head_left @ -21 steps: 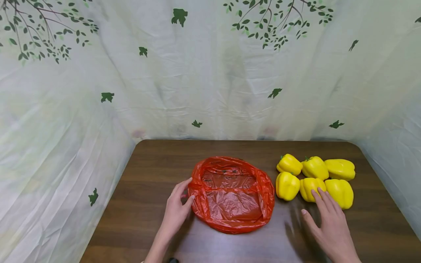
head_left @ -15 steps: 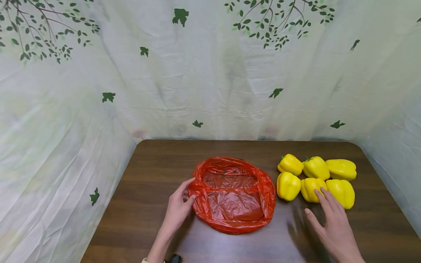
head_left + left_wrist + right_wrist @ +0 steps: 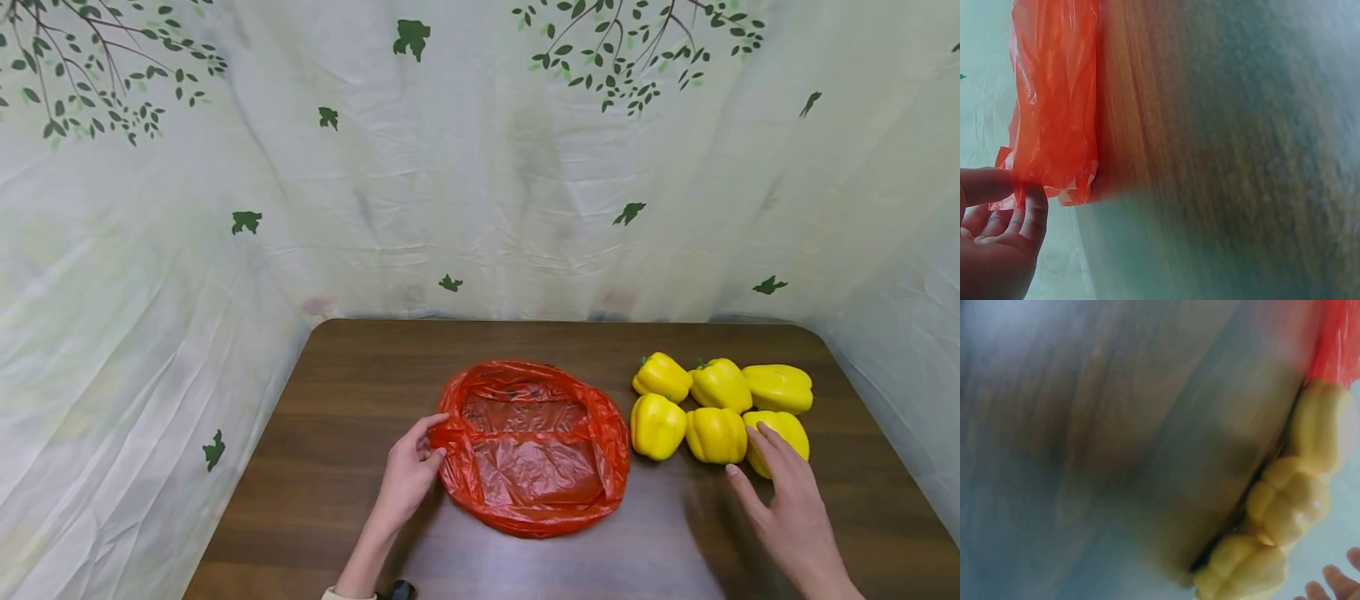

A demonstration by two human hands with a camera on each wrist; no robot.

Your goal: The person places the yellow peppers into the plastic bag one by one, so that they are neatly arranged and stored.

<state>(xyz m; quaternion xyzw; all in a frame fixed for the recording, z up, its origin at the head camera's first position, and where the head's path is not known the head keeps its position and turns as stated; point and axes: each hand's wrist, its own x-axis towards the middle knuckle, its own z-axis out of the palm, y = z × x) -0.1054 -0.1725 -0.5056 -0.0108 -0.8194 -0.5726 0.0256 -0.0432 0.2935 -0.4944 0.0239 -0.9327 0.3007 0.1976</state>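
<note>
A red plastic bag (image 3: pixel 536 483) lies on the table with its mouth spread wide and its rim folded out. My left hand (image 3: pixel 410 471) pinches the bag's left edge. In the left wrist view, the thumb and fingers of that hand (image 3: pixel 1007 231) have the thin red film of the bag (image 3: pixel 1057 94) between them. My right hand (image 3: pixel 787 504) hovers with spread fingers before the front right yellow bell pepper (image 3: pixel 783 427), partly covering it. Whether the fingertips touch it I cannot tell. At the right wrist view's lower corner, only fingertips of the right hand (image 3: pixel 1338 584) show.
Several yellow bell peppers stand in two rows right of the bag, among them a front middle pepper (image 3: pixel 716 435) and a back right one (image 3: pixel 777 387). They sit on a brown wooden table (image 3: pixel 360 358). A pale leaf-printed cloth (image 3: pixel 480 167) hangs behind and at both sides.
My right hand has moved right, from in front of the middle pepper to the front right pepper. The left hand stays at the bag's edge, its fingers slightly closer together.
</note>
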